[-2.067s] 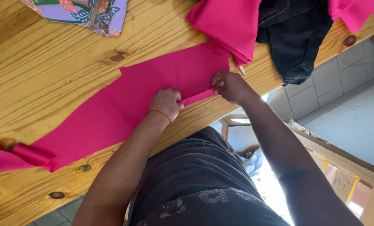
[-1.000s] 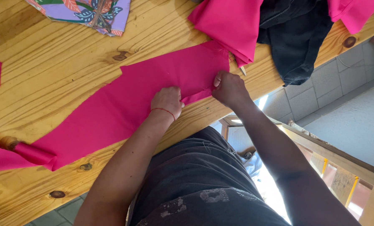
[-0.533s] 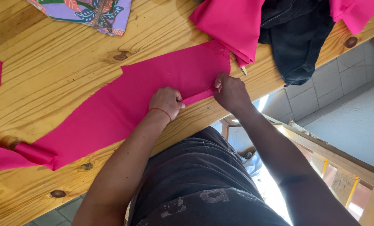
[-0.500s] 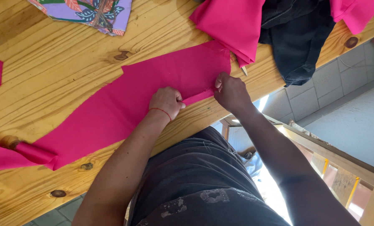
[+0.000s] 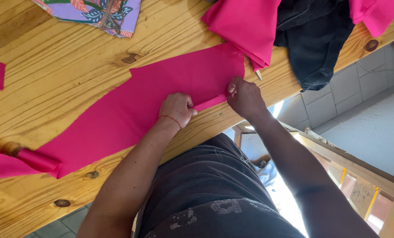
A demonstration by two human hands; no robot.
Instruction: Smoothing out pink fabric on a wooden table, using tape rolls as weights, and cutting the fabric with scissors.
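A long strip of thin magenta woven cloth (image 5: 131, 110) lies flat on the knotty pine surface (image 5: 64, 61), near its front edge. The left hand (image 5: 177, 108) and right hand (image 5: 245, 97) pinch its narrow folded hem between their fingers. It looks light, limp and easily creased; best held along that hem.

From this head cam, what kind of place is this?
Probably a sewing or tailoring workspace. Both hands, left and right, fold the edge of a cut pink fabric piece on a wooden table; more pink cloth, a dark garment and printed fabric lie around.
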